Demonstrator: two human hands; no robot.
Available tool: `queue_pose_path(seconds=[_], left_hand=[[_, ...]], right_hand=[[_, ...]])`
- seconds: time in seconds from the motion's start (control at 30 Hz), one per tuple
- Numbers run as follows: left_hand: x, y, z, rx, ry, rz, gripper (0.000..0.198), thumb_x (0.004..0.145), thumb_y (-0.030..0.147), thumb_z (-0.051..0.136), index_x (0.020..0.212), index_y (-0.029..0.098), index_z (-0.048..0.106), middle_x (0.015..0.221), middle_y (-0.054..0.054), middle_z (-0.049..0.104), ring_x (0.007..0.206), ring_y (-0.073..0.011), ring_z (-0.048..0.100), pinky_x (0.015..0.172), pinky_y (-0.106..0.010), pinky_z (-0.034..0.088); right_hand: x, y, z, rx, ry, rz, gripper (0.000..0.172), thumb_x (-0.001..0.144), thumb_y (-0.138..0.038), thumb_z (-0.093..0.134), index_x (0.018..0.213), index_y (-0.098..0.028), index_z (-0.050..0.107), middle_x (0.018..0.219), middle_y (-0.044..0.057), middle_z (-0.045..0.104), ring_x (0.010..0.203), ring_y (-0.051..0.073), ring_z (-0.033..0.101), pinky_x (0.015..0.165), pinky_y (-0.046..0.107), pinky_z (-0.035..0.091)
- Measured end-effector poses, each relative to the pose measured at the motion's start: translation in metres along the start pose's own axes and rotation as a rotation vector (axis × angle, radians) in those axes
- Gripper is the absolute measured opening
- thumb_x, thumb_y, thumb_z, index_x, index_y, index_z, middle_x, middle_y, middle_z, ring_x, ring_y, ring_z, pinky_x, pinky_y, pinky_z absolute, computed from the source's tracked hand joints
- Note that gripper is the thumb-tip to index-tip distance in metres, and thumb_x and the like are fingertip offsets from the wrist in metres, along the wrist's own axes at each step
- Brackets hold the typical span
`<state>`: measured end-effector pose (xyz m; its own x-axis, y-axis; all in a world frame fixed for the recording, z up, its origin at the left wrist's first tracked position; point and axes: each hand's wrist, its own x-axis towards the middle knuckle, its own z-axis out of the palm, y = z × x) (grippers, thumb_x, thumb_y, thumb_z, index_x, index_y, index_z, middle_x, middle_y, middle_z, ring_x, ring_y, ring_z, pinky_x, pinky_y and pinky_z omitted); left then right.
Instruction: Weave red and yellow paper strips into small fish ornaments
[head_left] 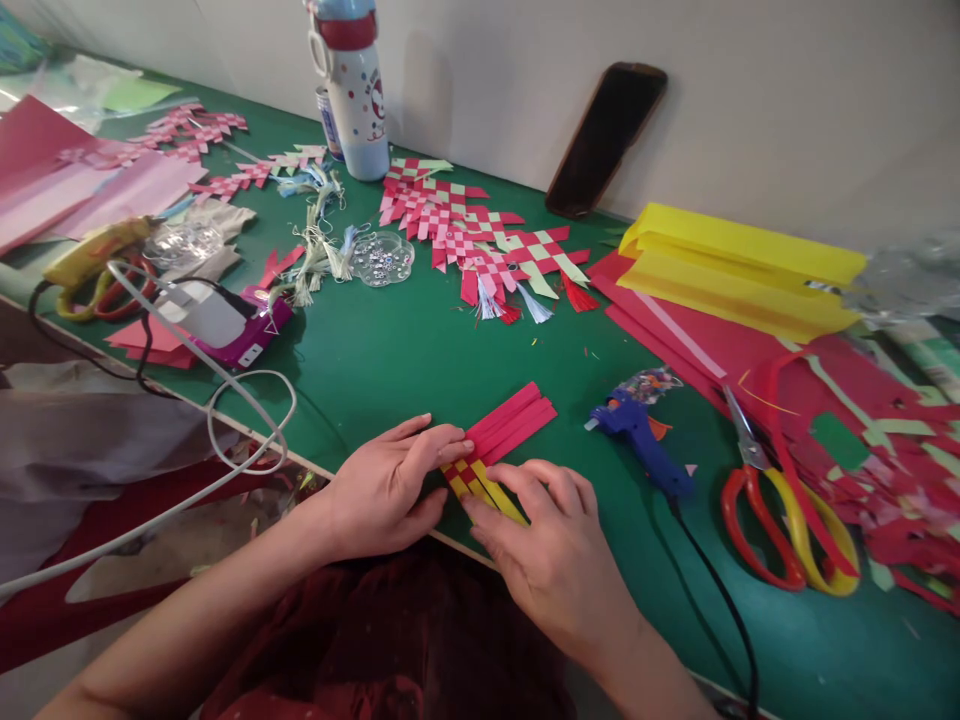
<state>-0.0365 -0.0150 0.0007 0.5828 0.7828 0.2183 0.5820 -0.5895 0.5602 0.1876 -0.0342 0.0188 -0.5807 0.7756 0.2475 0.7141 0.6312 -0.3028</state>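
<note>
Paper strips point(499, 437), flat, narrow, partly checkered

Plain greyish-white wall point(495, 95) behind; green tabletop point(360, 350) set against it; soft shadow point(429, 90) on wall; light muted

Light is soft and moderate, its direction hard to tell; a faint shadow lies on the pale wall point(495, 100) right of the bottle point(363, 110), and a thin one runs left of the black cord point(731, 598); the left hand point(390, 485) and right hand point(551, 530) catch light on their backs; clothing point(375, 640) below sinks into dimness; clear plastic point(911, 275) near the right edge looks smeared.
</note>
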Motion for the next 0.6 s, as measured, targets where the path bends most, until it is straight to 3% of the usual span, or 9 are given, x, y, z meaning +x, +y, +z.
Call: queue_pose_path(seconds=[0.13,0.23,0.4,0.6], left_hand=[[0.000,0.000,-0.005,-0.001,-0.028,0.038,0.051,0.087,0.007,0.041,0.138,0.016,0.039,0.132,-0.012,0.062,0.125,-0.0191,0.057,0.114,-0.048,0.036],[0.000,-0.002,-0.009,0.047,-0.121,0.093,0.040,0.094,0.023,0.048,0.133,0.018,0.046,0.138,-0.011,0.058,0.133,-0.0217,0.049,0.116,-0.048,0.032],[-0.001,-0.008,-0.014,0.186,-0.249,0.206,0.058,0.095,0.047,0.049,0.145,0.019,0.038,0.151,-0.011,0.043,0.143,-0.0229,0.035,0.121,-0.045,0.020],[-0.003,-0.011,-0.011,0.272,-0.250,0.236,0.068,0.094,0.059,0.042,0.148,0.019,0.035,0.152,-0.010,0.042,0.144,-0.0231,0.033,0.122,-0.044,0.016]], right_hand=[[-0.001,0.001,0.002,0.028,-0.030,0.022,0.021,0.091,-0.032,0.061,0.109,-0.033,0.072,0.117,0.004,0.066,0.106,0.025,0.048,0.090,0.043,0.033],[-0.002,0.003,0.003,0.053,-0.021,0.009,0.023,0.091,-0.031,0.061,0.112,-0.033,0.071,0.116,0.004,0.066,0.107,0.024,0.048,0.090,0.042,0.034],[-0.006,0.002,0.005,0.052,-0.002,0.023,0.026,0.091,-0.028,0.061,0.115,-0.034,0.070,0.117,0.004,0.065,0.109,0.024,0.048,0.091,0.041,0.035],[-0.010,0.001,0.003,0.050,0.004,0.051,0.032,0.090,-0.027,0.063,0.120,-0.035,0.067,0.117,0.003,0.066,0.110,0.024,0.047,0.092,0.040,0.036]])
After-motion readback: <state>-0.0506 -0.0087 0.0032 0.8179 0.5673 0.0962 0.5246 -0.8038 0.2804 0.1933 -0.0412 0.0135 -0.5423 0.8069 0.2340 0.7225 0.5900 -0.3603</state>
